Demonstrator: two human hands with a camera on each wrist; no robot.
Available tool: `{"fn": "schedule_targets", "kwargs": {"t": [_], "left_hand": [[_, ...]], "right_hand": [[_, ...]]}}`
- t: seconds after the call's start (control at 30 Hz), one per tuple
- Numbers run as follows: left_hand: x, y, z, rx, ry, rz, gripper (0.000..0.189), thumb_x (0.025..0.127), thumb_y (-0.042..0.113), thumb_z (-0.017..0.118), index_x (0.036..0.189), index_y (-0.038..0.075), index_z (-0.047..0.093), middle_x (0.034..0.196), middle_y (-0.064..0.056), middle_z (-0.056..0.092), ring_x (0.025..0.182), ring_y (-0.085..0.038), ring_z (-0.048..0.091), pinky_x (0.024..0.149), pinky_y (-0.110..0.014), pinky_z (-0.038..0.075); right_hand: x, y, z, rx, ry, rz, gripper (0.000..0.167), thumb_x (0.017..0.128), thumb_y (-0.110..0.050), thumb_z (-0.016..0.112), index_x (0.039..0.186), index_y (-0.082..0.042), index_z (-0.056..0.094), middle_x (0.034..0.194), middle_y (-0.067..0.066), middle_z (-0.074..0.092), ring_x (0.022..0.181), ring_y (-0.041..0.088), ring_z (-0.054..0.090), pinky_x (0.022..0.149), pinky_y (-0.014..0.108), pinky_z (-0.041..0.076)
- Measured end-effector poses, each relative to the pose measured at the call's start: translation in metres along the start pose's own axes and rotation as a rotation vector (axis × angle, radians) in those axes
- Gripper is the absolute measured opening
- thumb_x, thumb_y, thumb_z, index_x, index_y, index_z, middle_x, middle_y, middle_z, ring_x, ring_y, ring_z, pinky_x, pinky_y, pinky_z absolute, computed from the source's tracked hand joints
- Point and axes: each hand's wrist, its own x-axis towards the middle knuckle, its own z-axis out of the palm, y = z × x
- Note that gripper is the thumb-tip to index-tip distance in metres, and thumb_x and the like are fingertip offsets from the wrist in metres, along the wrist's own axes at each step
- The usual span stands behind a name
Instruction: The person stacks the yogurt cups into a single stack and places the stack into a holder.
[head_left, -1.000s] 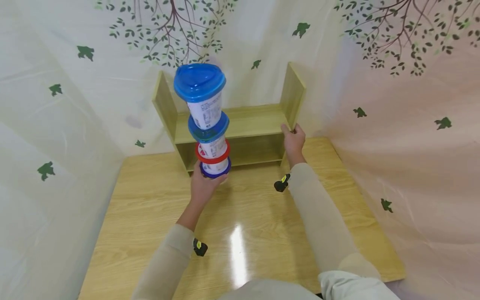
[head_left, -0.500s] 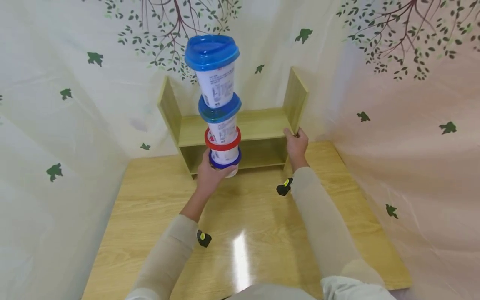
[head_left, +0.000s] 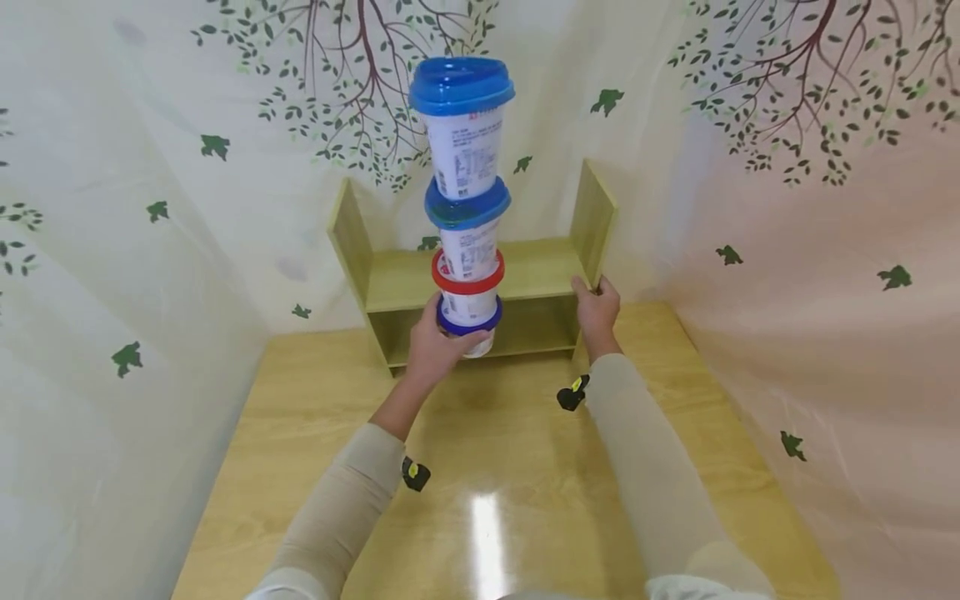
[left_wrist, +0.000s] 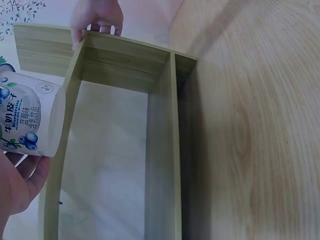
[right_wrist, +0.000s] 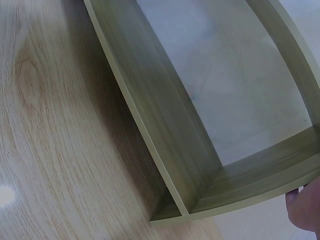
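My left hand (head_left: 433, 348) grips the lowest cup of a tall tower of lidded paper cups (head_left: 467, 154), held up in front of the shelf. The upper two lids are bright blue, then come a red one and a dark blue one. In the left wrist view, the lowest cup (left_wrist: 22, 115) is white with blueberry prints, and my fingers wrap under it. My right hand (head_left: 598, 317) pinches the right side panel of a small wooden desk shelf (head_left: 542, 260), thumb at the front edge near the upper board. The right wrist view catches only part of this hand (right_wrist: 305, 207).
The shelf stands at the back of a wood-grain table (head_left: 322, 417), with an upper board, a lower board and tall side panels. Behind it hangs a pale curtain (head_left: 247, 250) printed with branches and leaves. Black wrist cameras (head_left: 573, 393) sit at both sleeves.
The cup tower has moved right in the head view and stands more upright, its top higher up. The head view has shifted slightly. My right hand keeps its place on the side panel.
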Motion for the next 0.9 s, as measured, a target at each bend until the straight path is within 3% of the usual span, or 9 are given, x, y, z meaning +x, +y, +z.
{"fn": "schedule_targets", "kwargs": {"t": [0.23, 0.4, 0.6, 0.73, 0.9], "left_hand": [[0.005, 0.015, 0.005, -0.003, -0.04, 0.026, 0.101, 0.073, 0.055, 0.087, 0.154, 0.021, 0.035, 0.141, -0.005, 0.056, 0.125, -0.029, 0.056, 0.101, -0.053, 0.048], [0.009, 0.023, 0.007, -0.007, -0.033, 0.06, 0.099, 0.075, 0.054, 0.086, 0.153, 0.022, 0.035, 0.14, -0.003, 0.056, 0.124, -0.028, 0.056, 0.102, -0.052, 0.049], [0.016, 0.031, 0.007, -0.011, -0.053, 0.055, 0.101, 0.075, 0.057, 0.084, 0.155, 0.024, 0.032, 0.141, -0.002, 0.054, 0.126, -0.028, 0.054, 0.102, -0.053, 0.048], [0.023, 0.035, 0.005, -0.022, -0.05, 0.075, 0.102, 0.076, 0.057, 0.084, 0.156, 0.022, 0.032, 0.142, -0.003, 0.054, 0.126, -0.028, 0.054, 0.102, -0.051, 0.049], [0.034, 0.035, 0.002, -0.03, -0.039, 0.104, 0.099, 0.076, 0.054, 0.085, 0.154, 0.019, 0.035, 0.14, -0.005, 0.057, 0.125, -0.026, 0.056, 0.101, -0.047, 0.049]], "right_hand": [[-0.001, 0.002, -0.003, 0.004, 0.025, -0.018, 0.039, 0.092, -0.021, 0.075, 0.125, -0.001, 0.069, 0.119, 0.017, 0.068, 0.099, 0.017, 0.054, 0.091, 0.028, 0.044], [-0.002, 0.002, -0.002, -0.019, 0.013, -0.016, 0.04, 0.092, -0.024, 0.074, 0.125, -0.002, 0.069, 0.116, 0.014, 0.067, 0.096, 0.017, 0.052, 0.086, 0.027, 0.043], [-0.006, 0.004, -0.003, 0.006, 0.019, -0.007, 0.04, 0.092, -0.022, 0.075, 0.126, -0.004, 0.069, 0.112, 0.011, 0.066, 0.092, 0.016, 0.05, 0.081, 0.024, 0.042], [-0.006, 0.004, -0.002, 0.022, 0.038, -0.044, 0.037, 0.091, -0.02, 0.076, 0.122, -0.002, 0.071, 0.095, 0.002, 0.064, 0.084, 0.013, 0.05, 0.075, 0.023, 0.041], [-0.006, 0.003, -0.001, 0.008, 0.045, -0.082, 0.032, 0.091, -0.019, 0.076, 0.115, 0.001, 0.072, 0.07, -0.009, 0.05, 0.072, 0.012, 0.045, 0.066, 0.023, 0.039]]}}
